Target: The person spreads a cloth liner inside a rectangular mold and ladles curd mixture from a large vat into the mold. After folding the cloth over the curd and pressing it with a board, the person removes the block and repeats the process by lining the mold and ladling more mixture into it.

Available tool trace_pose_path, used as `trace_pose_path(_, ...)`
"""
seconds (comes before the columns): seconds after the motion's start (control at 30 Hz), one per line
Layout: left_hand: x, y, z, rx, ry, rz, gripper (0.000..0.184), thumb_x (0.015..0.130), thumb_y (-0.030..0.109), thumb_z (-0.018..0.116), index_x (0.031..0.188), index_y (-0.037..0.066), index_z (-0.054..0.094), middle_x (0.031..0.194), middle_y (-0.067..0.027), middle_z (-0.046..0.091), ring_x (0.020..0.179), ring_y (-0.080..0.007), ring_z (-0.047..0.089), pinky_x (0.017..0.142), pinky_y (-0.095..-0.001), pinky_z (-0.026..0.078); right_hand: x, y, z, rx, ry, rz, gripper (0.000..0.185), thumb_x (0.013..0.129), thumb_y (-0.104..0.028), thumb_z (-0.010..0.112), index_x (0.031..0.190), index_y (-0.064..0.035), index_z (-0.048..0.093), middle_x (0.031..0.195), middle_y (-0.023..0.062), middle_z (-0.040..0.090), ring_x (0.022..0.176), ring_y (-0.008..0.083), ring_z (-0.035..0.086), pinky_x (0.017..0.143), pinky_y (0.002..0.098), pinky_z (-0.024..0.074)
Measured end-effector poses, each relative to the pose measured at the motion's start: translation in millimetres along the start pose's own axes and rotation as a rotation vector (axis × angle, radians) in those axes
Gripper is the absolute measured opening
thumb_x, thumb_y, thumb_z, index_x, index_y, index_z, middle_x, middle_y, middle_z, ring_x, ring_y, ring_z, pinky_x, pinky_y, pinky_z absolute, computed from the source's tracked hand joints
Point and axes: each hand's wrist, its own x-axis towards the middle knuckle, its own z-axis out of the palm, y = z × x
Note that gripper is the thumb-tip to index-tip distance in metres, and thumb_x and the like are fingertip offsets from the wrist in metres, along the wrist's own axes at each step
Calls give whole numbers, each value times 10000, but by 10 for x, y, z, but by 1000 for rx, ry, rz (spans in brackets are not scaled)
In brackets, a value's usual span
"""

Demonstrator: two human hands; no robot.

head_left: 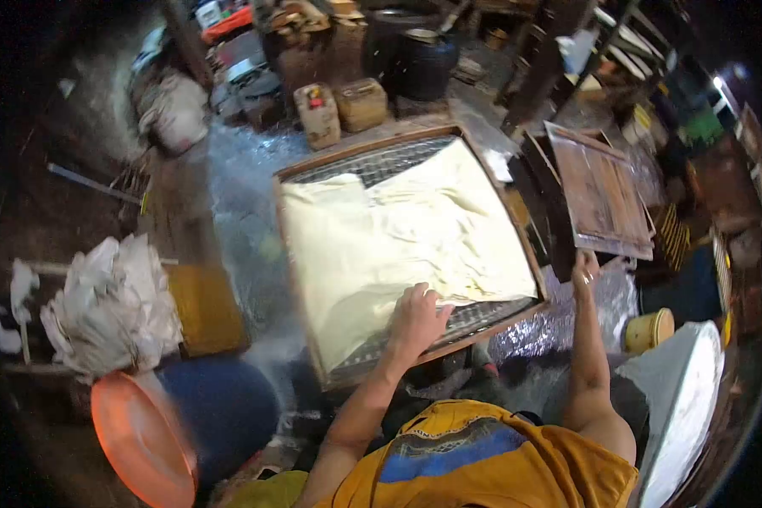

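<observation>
A wooden-framed tray with a grid bottom [474, 328] lies in front of me, and a crumpled pale cream cloth [339, 254] covers most of it. My left hand [418, 318] rests over the cloth's near edge, fingers stretched and thumb apart, apparently touching it. To the right, my right hand [584, 267] is closed around the near corner of a slatted wooden board [601, 195], which is held tilted beside the tray. Whatever lies beneath the cloth is hidden.
At lower left stands a dark blue barrel with an orange rim [144, 440], near heaped whitish cloths [114, 309]. Plastic jerrycans [317, 116] sit behind the tray. A yellowish bucket [649, 330] and a white container [681, 406] are on my right. The floor looks wet.
</observation>
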Motion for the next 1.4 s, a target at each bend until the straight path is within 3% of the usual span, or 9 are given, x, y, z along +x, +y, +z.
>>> trace_pose_path(0.17,714,943,515,-92,92,240,282,753,216,729,917,-6,666,1063,-177,630,980,-320,605,847,-390,494,-865,2379,-1261,-273,165,326,117,820,-149,582,847,-46,632,835,101,623,773,215,589,732,324,464)
trace_pose_path(0.37,2289,2126,1756,-140,-97,297,309,762,229,722,951,-3,644,1036,-178,635,978,-317,609,882,-391,471,210,3208,-1808,-191,293,481,212,814,-203,618,950,-43,649,863,137,642,844,246,611,773,359,468)
trace_pose_path(0.63,3526,2366,3751,-729,-38,-640,639,791,272,732,1279,-30,451,1170,-159,570,1104,-247,530,928,-362,426,2777,3554,-2097,-484,619,-31,336,869,-293,545,1001,5,628,981,242,640,928,415,593,851,448,459)
trace_pose_path(0.73,3506,2370,3926,-1098,-198,-832,675,787,240,719,1320,-9,387,1196,-135,556,1074,-263,550,878,-391,470,3285,3296,-2235,-397,-32,525,478,886,-402,470,925,48,628,937,284,640,880,440,601,803,471,461)
trace_pose_path(0.87,3449,2397,3994,-1119,-121,-741,653,780,196,699,1312,4,371,1139,-103,562,1003,-269,577,788,-437,520,3427,4005,-2069,-55,-324,508,486,893,-393,419,799,54,583,698,190,590,642,307,548,644,450,423)
trace_pose_path(1.0,3473,2323,4039,-1138,-99,-749,619,775,168,680,1291,42,363,1060,-88,569,951,-263,590,748,-472,527,3310,4102,-2025,217,-203,405,479,886,-402,456,691,31,527,571,91,447,543,224,426,540,410,355)
trace_pose_path(1.13,3482,2082,3906,-1104,-159,-762,536,761,126,636,1259,104,438,1041,-79,589,935,-254,601,766,-481,524,2982,4531,-2012,25,-386,273,442,893,-346,440,823,51,621,678,137,595,612,206,558,564,409,414)
trace_pose_path(1.3,3208,1521,3307,-882,-228,-580,464,767,100,557,1225,31,524,1098,-53,596,1024,-202,552,868,-386,472,1632,3528,-2252,688,-290,882,351,917,-348,494,938,-16,607,743,53,579,619,151,555,572,304,464)
trace_pose_path(1.4,2780,1411,2993,-853,-244,-522,496,763,98,551,1250,13,509,1118,-57,593,1031,-184,539,873,-376,455,1311,3209,-2445,525,-286,601,327,897,-300,492,966,6,584,836,81,603,752,170,576,690,309,467)
